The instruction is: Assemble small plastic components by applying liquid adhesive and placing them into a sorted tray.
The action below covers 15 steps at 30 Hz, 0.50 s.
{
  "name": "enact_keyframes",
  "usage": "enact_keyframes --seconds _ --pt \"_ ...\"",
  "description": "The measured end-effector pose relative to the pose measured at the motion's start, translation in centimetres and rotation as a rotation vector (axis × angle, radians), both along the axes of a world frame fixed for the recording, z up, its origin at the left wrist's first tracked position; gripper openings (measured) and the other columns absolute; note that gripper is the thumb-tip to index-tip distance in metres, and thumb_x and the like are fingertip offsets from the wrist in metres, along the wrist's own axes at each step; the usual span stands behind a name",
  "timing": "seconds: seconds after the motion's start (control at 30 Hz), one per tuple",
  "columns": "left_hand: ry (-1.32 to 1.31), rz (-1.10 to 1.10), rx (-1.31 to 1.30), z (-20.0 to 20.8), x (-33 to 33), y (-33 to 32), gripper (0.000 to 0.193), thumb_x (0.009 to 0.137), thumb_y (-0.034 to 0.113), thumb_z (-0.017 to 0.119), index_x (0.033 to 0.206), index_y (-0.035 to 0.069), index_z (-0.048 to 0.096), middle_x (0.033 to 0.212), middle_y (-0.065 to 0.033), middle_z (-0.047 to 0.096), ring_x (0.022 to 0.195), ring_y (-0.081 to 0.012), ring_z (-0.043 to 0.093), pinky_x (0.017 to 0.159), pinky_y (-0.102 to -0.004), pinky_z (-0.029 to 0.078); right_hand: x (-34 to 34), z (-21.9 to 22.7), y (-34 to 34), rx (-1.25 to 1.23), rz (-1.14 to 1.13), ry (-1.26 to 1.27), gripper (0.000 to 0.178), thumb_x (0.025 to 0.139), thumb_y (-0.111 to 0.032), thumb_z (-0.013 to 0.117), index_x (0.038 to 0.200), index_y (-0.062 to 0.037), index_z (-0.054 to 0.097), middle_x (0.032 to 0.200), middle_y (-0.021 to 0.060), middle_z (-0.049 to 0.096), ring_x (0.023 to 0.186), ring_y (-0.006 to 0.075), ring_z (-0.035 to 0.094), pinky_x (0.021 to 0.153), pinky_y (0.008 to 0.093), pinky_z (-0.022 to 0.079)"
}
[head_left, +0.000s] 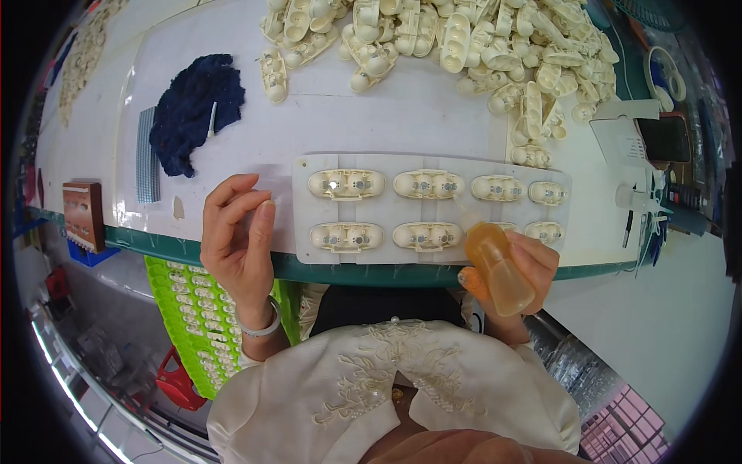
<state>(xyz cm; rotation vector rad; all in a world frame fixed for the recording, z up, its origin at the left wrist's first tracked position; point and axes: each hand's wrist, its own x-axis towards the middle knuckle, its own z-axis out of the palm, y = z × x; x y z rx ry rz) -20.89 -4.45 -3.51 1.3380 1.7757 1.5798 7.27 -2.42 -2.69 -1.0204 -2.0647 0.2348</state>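
My right hand (533, 267) is wrapped round an amber translucent squeeze bottle (502, 272), tilted with its narrow end toward the far left. An orange cover sits on one of that hand's fingers. The bottle is over the right part of a pale flat tray (389, 209) and partly hides a cream plastic piece there. Two rows of oval cream plastic pieces (427, 185) with small metallic spots lie on this tray. Beside the tray's left end, my left hand (238, 240) is raised with loosely bent fingers apart, holding nothing.
Cream plastic parts (456, 42) are heaped at the back. A dark blue cloth (182, 108) with a slim white tool (212, 120) lies at left. A brown box (83, 216) stands at the left edge; a green tray of pieces (193, 309) sits below it. A phone (665, 139) lies far right.
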Motion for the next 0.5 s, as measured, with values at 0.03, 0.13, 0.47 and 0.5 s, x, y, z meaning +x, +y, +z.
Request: enact_keyframes --seconds 0.03,0.13,0.47,0.5 --pt "-0.001 0.004 -0.004 -0.01 0.0 0.02 0.011 0.077 -0.002 0.06 0.088 -0.003 0.062 0.104 -0.0137 0.055 0.094 -0.0181 0.052 0.075 -0.0232 0.042 0.01 0.01 0.08 0.001 -0.003 0.001 0.06 0.068 -0.032 0.076 0.105 -0.0001 0.044 0.101 0.0169 0.05 0.087 0.0223 0.052 0.072 0.0291 0.046" --pt "0.018 0.001 -0.014 0.04 -0.05 0.08 0.011 0.077 -0.002 0.06 0.088 -0.003 0.062 0.104 -0.0136 0.055 0.093 -0.0175 0.053 0.075 -0.0226 0.042 0.14 -0.12 0.09 0.03 0.032 -0.016 0.059 0.068 -0.031 0.076 0.105 0.0008 0.043 0.102 0.0174 0.049 0.086 0.0228 0.053 0.072 0.0299 0.047" --pt "0.022 -0.02 -0.019 -0.04 -0.04 0.17 0.011 0.078 -0.003 0.06 0.089 -0.003 0.062 0.104 -0.0132 0.055 0.093 -0.0162 0.053 0.075 -0.0215 0.042 0.43 -0.07 0.13 0.049 -0.006 0.028 0.056 0.069 -0.029 0.076 0.103 0.0009 0.043 0.098 0.0181 0.049 0.083 0.0229 0.053 0.068 0.0307 0.047" --pt "0.007 -0.016 -0.024 -0.04 0.02 0.19 0.011 0.078 -0.003 0.06 0.089 -0.003 0.062 0.104 -0.0131 0.055 0.093 -0.0162 0.053 0.075 -0.0216 0.042 0.34 0.02 0.19 0.041 0.002 0.016 0.056 0.069 -0.029 0.076 0.103 0.001 0.043 0.098 0.0181 0.049 0.083 0.0229 0.053 0.068 0.0307 0.047"
